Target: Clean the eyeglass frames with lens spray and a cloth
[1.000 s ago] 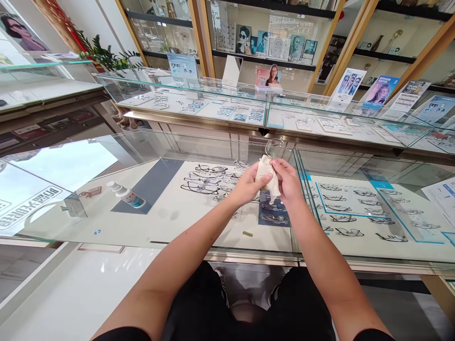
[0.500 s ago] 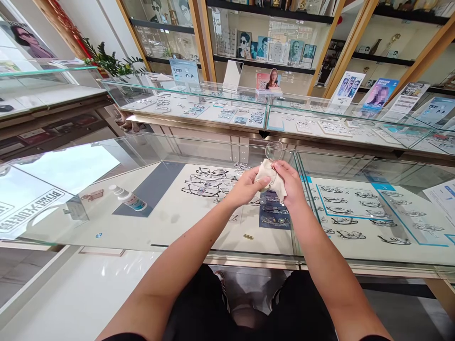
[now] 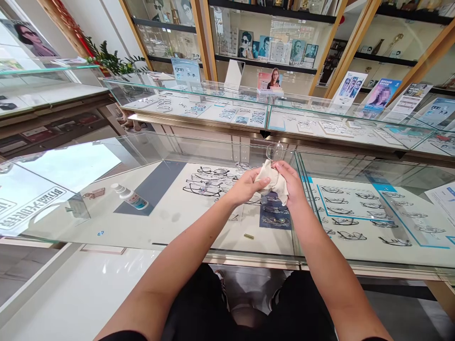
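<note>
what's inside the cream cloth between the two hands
Part of a pair of glasses, it seems: one clear lens stands above the cloth. Any second lens is covered by the folds and fingers, so it cannot be seen.

No wording can be read with certainty: the boxed black lettering [image 3: 35, 208] at the left end of the glass counter [image 3: 192, 237] is distorted, and the spray bottle's label [image 3: 139, 201] is too small.
</note>
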Demonstrator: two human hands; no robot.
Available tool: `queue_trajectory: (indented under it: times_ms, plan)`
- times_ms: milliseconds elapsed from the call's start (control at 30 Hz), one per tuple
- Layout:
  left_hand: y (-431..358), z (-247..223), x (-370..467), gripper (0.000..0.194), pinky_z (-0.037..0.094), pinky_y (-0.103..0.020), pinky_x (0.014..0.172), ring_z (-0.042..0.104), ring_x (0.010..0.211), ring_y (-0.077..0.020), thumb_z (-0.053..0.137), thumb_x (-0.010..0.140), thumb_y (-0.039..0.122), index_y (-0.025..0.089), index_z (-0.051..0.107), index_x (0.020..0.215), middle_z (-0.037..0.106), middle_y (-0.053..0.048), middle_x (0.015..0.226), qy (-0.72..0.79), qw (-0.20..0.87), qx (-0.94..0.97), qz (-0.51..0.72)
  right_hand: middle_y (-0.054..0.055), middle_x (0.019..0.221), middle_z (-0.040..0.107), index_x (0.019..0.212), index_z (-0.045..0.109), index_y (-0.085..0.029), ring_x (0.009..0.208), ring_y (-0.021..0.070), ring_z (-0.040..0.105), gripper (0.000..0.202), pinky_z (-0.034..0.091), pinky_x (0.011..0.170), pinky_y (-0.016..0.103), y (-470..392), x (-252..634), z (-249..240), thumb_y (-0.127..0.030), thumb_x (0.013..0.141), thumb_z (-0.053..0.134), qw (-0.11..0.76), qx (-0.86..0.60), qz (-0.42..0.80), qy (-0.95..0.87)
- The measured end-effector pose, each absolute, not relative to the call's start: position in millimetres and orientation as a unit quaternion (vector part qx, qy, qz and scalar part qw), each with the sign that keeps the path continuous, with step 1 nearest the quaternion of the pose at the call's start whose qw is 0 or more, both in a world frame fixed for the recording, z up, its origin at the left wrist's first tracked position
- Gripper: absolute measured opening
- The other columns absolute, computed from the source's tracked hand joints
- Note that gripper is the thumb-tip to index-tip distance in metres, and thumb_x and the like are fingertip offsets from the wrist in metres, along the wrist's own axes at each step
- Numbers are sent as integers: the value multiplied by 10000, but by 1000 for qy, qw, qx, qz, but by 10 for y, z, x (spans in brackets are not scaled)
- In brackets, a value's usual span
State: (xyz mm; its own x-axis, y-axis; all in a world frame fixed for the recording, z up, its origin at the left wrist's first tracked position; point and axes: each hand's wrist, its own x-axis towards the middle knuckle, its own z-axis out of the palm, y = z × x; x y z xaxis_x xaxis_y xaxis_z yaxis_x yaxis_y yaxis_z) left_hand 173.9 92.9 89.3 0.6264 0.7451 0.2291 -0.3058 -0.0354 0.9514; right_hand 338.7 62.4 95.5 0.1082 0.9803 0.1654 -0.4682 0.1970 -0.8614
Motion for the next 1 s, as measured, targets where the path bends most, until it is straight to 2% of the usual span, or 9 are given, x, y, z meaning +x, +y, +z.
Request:
queue_trajectory:
  times_ms: [133, 300, 467, 533, 633, 733, 867, 1000]
  plan:
    - [863, 907, 1786, 598, 390, -233, 609, 529, 656, -105, 969, 699, 554, 156, 657, 1018, 625, 1, 813, 192, 689, 579, 392, -13, 805, 666, 833, 739, -242, 686, 139, 552, 337, 454, 615, 262, 595, 3346, 968, -517, 765, 923, 656, -326, 550, -402]
    - [816, 880, 1868, 582, 320, -225, 542, 416, 554, -75, 843, 808, 692, 162, 615, 883, 534, 41, 664, 226, 644, 563, 467, -32, 802, 651, 855, 727, -248, 677, 123, 542, 324, 463, 640, 251, 549, 3242, 973, -485, 776, 933, 640, -295, 580, -408]
    - [860, 870, 1846, 623, 363, -236, 577, 449, 594, -89, 781, 833, 757, 159, 607, 819, 544, 25, 679, 223, 652, 562, 457, -16, 855, 694, 858, 737, -248, 730, 142, 590, 309, 503, 676, 262, 566, 3283, 960, -471, 770, 932, 658, -309, 562, -394]
    - [866, 883, 1819, 616, 387, -237, 606, 483, 629, -96, 809, 817, 739, 150, 630, 851, 579, 11, 723, 212, 673, 561, 433, -6, 869, 705, 840, 736, -243, 742, 149, 604, 312, 507, 675, 266, 586, 3324, 956, -475, 764, 929, 664, -313, 556, -389]
    - [837, 906, 1803, 598, 413, -232, 635, 541, 684, -106, 899, 771, 645, 147, 668, 1009, 639, -7, 821, 204, 699, 558, 399, -10, 837, 700, 833, 724, -245, 698, 148, 584, 333, 481, 628, 265, 602, 3343, 957, -490, 746, 932, 667, -320, 553, -384]
    - [788, 908, 1835, 598, 383, -223, 581, 512, 628, -96, 905, 778, 608, 169, 654, 1096, 618, 20, 783, 223, 691, 551, 412, -29, 783, 668, 823, 719, -240, 653, 126, 546, 360, 456, 604, 252, 583, 3282, 965, -499, 723, 949, 663, -318, 565, -375]
    - [777, 858, 1895, 589, 314, -234, 514, 384, 537, -85, 801, 822, 729, 177, 609, 900, 496, 57, 637, 271, 635, 539, 482, -27, 817, 686, 836, 735, -237, 699, 123, 577, 370, 492, 668, 252, 545, 3181, 971, -506, 717, 960, 649, -311, 578, -385]
    - [833, 806, 1894, 663, 303, -238, 527, 366, 561, -86, 709, 851, 815, 174, 562, 760, 471, 42, 624, 277, 593, 567, 500, -16, 885, 731, 822, 746, -239, 749, 135, 617, 362, 518, 700, 260, 555, 3186, 960, -486, 691, 977, 660, -314, 567, -379]
